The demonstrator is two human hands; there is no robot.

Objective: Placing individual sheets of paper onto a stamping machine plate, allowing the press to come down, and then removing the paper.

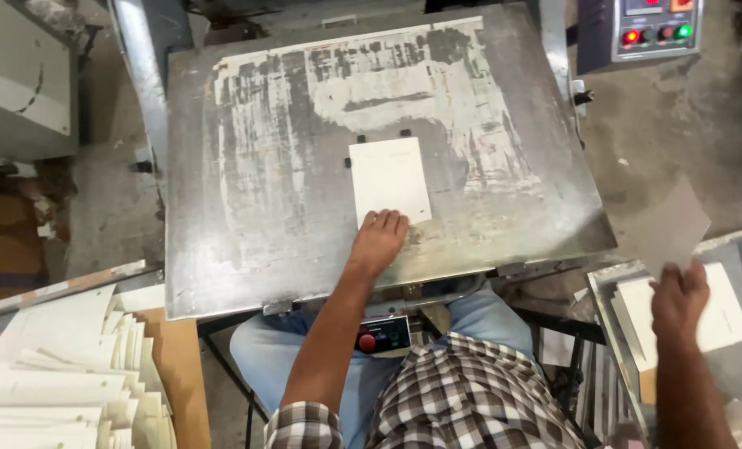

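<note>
At the far left a fanned stack of cream sheets [63, 382] lies on a brown board, well apart from both hands. Next comes the worn metal plate [246, 208], tilted toward the person and streaked with pale scuffs. On it lies 1 white card [389, 179], upright, its top edge against 2 small dark stops. The left hand [378, 239] reaches forward from a bare, nearly straight forearm, palm down, fingers together and flat, fingertips resting on the card's lower left corner; it presses rather than grips. Below the plate's near edge sits a small box with a red button [369, 341], above the person's jeans and checked shirt. Further right, the right hand [679, 298] is raised off to the side, arm bent outward, fingers closed on the lower edge of a grey sheet [668, 229] held in the air. Under it a pile of white cards [724, 320] rests in a metal tray. At top right, a control panel [649, 29] shows red and green lights.
</note>
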